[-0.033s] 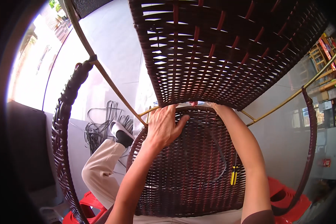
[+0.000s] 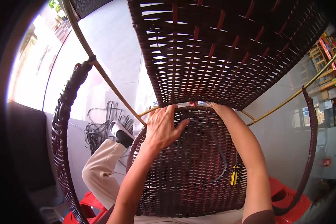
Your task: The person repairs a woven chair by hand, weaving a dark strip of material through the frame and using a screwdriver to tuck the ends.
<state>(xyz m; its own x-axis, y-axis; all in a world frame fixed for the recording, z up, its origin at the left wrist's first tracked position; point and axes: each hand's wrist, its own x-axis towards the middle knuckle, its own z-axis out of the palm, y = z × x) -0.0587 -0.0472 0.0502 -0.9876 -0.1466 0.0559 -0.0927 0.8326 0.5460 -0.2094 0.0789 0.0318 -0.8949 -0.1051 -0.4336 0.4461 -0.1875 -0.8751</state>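
A dark brown woven chair fills the view, its seat [image 2: 190,179] over my lap and its backrest [image 2: 227,56] rising beyond. My left hand [image 2: 161,128] lies at the seat's far left edge, fingers stretched toward the gap under the backrest and thumb apart over the seat; its fingertips are hidden. My right hand [image 2: 212,105] reaches through that same gap. Only its wrist and a bit of fingertip show, so its grip is hidden. A loose dark strip [image 2: 223,158] curves across the seat. Beside my right forearm, a screwdriver [image 2: 234,175] with a yellow and black handle points into the weave.
Gold metal bars [image 2: 114,87] frame the chair on both sides. A wrapped left armrest [image 2: 61,123] and a right armrest [image 2: 310,138] curve outward. A heap of dark strips [image 2: 97,130] lies on the floor near my foot. Red plastic [image 2: 90,203] shows below.
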